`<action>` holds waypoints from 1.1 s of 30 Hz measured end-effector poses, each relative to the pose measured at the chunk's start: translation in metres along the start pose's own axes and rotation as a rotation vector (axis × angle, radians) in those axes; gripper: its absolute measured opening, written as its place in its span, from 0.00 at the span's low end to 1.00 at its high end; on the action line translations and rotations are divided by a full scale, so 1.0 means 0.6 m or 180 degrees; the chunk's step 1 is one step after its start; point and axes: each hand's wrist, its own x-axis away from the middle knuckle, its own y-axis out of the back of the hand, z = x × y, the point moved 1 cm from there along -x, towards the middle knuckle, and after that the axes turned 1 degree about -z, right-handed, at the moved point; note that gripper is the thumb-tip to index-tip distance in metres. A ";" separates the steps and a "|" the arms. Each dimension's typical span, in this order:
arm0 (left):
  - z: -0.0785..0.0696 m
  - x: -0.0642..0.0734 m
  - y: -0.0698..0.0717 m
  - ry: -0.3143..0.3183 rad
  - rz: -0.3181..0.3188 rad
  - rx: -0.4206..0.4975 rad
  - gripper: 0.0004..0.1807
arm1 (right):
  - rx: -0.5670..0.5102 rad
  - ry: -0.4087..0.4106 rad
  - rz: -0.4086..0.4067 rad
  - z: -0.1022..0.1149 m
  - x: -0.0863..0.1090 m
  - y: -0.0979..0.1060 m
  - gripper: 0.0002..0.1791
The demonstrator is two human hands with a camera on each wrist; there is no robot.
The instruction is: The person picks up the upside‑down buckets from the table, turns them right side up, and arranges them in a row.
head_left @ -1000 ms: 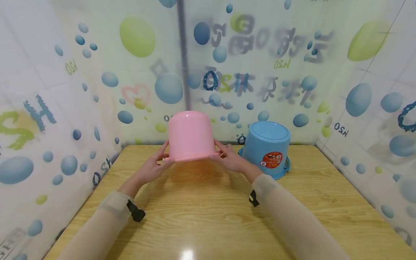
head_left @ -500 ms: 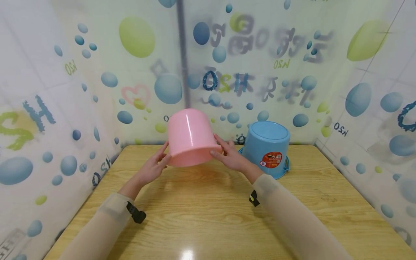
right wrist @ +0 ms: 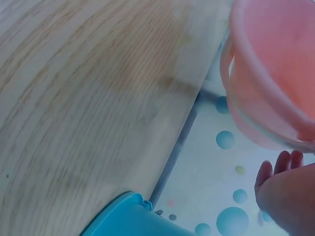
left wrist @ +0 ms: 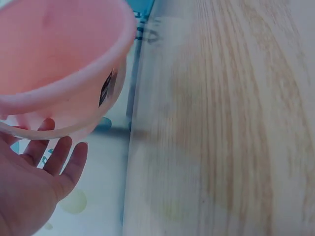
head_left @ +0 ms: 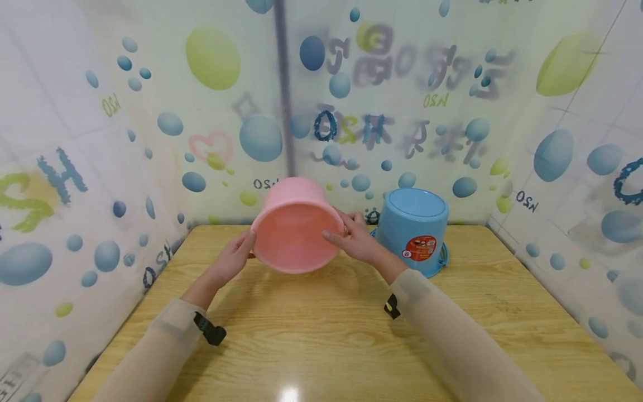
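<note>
A pink plastic bucket (head_left: 297, 192) is held up over the table, tilted so that its open mouth faces me. My left hand (head_left: 232, 258) grips its rim on the left, thumb at the front. On the opposite side my right hand (head_left: 360, 241) holds the rim, its thumb reaching over the edge. The left wrist view shows fingers (left wrist: 60, 156) spread below the rim by the bucket's thin handle. In the right wrist view, fingertips (right wrist: 283, 161) lie under the rim and part of the hand is cut off. A blue bucket (head_left: 392, 237) stands upside down just right of my right hand.
The wooden table (head_left: 321, 335) extends below and in front of both forearms. A red sticker (head_left: 421, 247) is on the blue bucket's side, with its handle resting round its base. A printed curtain (head_left: 351, 84) with bubble shapes encloses the back and sides.
The pink bucket has tipped from nearly upside down until its mouth faces me, its inside now in view. Both hands have stayed at its rim. The blue bucket has not moved.
</note>
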 end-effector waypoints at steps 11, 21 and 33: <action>-0.016 -0.003 0.005 -0.0014 -0.0182 0.0128 0.25 | -0.0582 0.0321 0.0165 0.000 -0.006 -0.008 0.38; -0.020 0.002 0.002 0.0076 -0.0125 -0.0017 0.31 | -0.0996 0.0167 0.0258 0.010 -0.006 -0.013 0.51; -0.034 -0.001 0.000 0.0137 0.0004 0.0019 0.60 | -0.1122 -0.0139 0.0176 0.015 -0.004 0.004 0.66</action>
